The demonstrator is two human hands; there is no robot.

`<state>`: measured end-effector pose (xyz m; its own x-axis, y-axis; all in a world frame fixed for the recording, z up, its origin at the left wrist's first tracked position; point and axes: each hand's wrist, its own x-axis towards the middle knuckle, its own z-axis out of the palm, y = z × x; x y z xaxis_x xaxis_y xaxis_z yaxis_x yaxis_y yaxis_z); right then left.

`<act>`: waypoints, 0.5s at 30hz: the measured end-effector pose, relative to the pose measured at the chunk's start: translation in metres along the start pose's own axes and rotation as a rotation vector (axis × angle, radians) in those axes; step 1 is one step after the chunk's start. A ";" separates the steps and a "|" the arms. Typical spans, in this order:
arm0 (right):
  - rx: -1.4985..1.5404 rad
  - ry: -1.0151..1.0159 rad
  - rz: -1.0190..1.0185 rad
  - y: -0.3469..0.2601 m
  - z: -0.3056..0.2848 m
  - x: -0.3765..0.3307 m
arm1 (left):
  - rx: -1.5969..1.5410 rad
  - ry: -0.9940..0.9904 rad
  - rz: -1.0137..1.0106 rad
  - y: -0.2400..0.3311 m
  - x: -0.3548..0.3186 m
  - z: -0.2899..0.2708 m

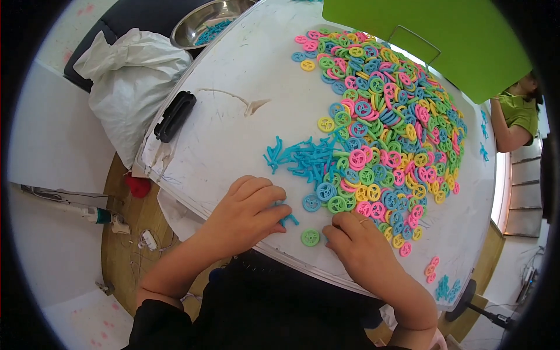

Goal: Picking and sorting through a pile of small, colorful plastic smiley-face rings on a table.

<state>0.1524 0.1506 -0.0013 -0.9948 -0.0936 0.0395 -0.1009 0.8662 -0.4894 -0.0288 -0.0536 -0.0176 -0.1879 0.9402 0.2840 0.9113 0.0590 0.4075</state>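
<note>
My left hand (248,216) is closed at the near edge of the white table, its fingers curled round a small blue branched plastic piece (289,220) that pokes out below the fingertips. My right hand (366,248) rests at the near side of the wheel heap with fingers bent together; whatever they pinch is hidden. Between both hands a single green plastic wheel (310,237) lies flat. Just beyond them is a loose pile of blue branched pieces (306,158), touching a broad heap of pink, blue, green and yellow wheels (402,111).
A green board (431,46) with a wire stand rises behind the heap. Across the table, a person in green (516,116) is partly visible. At left are a black plastic handle-like part (175,116), a white sack (131,81) and a metal bowl (185,34) holding blue pieces.
</note>
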 end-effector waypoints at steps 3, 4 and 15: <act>0.014 0.006 -0.016 0.003 0.003 -0.002 | 0.007 0.083 0.059 -0.002 -0.001 0.004; 0.013 0.007 -0.013 0.002 0.003 -0.002 | 0.005 0.082 0.061 -0.002 -0.001 0.005; 0.202 0.050 0.020 0.003 -0.004 -0.001 | -0.930 0.133 -0.496 0.028 -0.002 0.012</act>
<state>0.1526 0.1556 0.0008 -0.9965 -0.0485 0.0687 -0.0818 0.7508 -0.6554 0.0018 -0.0493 -0.0170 -0.5517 0.8336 -0.0258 0.0942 0.0930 0.9912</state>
